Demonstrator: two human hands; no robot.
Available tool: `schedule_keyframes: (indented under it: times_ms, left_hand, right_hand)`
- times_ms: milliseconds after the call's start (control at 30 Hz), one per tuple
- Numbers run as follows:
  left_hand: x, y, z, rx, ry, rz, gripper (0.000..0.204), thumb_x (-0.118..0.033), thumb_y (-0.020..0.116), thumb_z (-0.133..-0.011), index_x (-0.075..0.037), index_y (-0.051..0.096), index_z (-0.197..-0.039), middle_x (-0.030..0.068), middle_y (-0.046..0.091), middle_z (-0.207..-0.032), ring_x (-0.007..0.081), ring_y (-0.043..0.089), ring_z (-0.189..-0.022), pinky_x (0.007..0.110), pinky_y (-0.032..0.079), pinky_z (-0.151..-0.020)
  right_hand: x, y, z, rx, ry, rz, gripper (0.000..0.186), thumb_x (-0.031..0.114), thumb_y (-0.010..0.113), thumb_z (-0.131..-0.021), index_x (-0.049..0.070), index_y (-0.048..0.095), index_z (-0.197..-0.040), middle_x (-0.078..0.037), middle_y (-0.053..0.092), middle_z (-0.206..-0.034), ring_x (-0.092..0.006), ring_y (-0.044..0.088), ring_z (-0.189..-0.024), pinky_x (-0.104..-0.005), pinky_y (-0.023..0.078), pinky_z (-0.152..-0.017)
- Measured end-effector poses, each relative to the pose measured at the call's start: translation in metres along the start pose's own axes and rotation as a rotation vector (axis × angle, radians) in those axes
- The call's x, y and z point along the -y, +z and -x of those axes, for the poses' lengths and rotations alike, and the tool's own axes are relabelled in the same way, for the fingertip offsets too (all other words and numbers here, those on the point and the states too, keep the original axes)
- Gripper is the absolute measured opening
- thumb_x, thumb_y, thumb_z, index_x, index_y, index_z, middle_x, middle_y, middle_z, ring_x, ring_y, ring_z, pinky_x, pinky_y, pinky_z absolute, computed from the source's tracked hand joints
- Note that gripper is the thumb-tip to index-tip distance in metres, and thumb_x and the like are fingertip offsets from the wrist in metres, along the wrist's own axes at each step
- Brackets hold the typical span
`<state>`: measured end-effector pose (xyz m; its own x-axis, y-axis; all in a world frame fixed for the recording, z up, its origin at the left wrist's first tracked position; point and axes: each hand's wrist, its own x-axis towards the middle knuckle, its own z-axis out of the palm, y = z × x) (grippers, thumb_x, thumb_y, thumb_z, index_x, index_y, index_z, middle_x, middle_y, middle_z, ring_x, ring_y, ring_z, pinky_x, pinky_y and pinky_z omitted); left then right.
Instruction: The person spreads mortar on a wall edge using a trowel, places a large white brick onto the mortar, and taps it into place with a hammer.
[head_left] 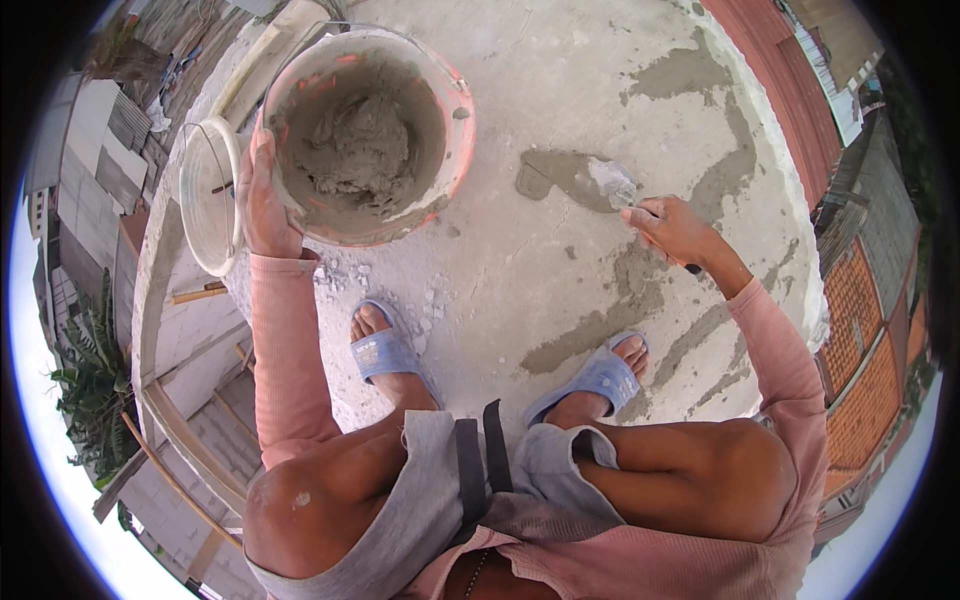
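At the top centre-left stands a bucket (450, 105) with an orange-and-white rim, coated inside with wet grey mortar (360, 150). My left hand (268, 200) grips the bucket's left side. Beside it, a translucent white bucket (205, 235) with a wire handle sits at the left. My right hand (665, 230) is closed on the handle of a mortar-smeared trowel (570, 178), held out to the bucket's right over the pale concrete slab (540, 280). The trowel's blade points left and carries grey mortar.
Wet mortar streaks (590, 330) and rubble bits (420, 310) lie on the slab. The slab's edges drop to a block-walled space at left and roofs (855, 330) at right. My feet in blue sandals (385, 355) rest on the slab; plants (85, 380) show beyond.
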<state>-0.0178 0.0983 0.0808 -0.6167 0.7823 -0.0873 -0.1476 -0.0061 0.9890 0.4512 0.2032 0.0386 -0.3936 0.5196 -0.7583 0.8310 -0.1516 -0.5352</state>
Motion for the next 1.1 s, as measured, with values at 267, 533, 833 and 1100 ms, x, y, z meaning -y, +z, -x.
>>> schedule_keyframes:
  times_ms: [267,533,833,1100]
  left_hand:
    - [-0.005,0.002,0.004,-0.020,-0.004,0.007,0.055,-0.029,0.057,-0.108,0.001,0.047,-0.153,0.0083,0.058,-0.145,0.0191,0.056,-0.130,0.035,0.047,-0.109]
    - [0.002,-0.008,-0.002,-0.022,-0.029,0.034,0.054,-0.029,0.056,-0.108,0.001,0.047,-0.152,0.0092,0.058,-0.144,0.0202,0.057,-0.129,0.036,0.046,-0.110]
    - [0.000,0.001,-0.003,0.000,-0.033,0.066,0.051,-0.028,0.056,-0.109,0.002,0.050,-0.150,0.0092,0.059,-0.143,0.0205,0.058,-0.128,0.036,0.048,-0.109]
    - [0.000,0.001,-0.003,0.004,0.006,0.018,0.051,-0.028,0.056,-0.108,0.000,0.050,-0.151,0.0096,0.060,-0.141,0.0201,0.057,-0.128,0.037,0.046,-0.110]
  right_hand:
    - [0.007,-0.020,-0.010,-0.104,0.038,-0.087,0.049,0.049,0.057,-0.104,0.003,0.065,-0.087,-0.002,0.056,-0.061,-0.0110,0.051,-0.043,-0.0321,0.041,-0.040]
    - [-0.022,-0.005,-0.024,-0.186,-0.037,-0.134,0.058,0.058,0.053,-0.104,0.002,0.065,-0.091,0.001,0.051,-0.060,-0.0111,0.047,-0.043,-0.0283,0.042,-0.042]
    - [0.008,0.026,0.010,0.188,0.216,-0.363,0.064,0.064,0.053,-0.101,0.002,0.068,-0.093,0.004,0.045,-0.060,-0.0103,0.045,-0.044,-0.0285,0.047,-0.043]
    - [0.007,0.040,0.023,0.421,0.208,-0.298,0.076,0.071,0.047,-0.100,-0.002,0.069,-0.097,0.001,0.048,-0.063,-0.0082,0.045,-0.040,-0.0259,0.045,-0.036]
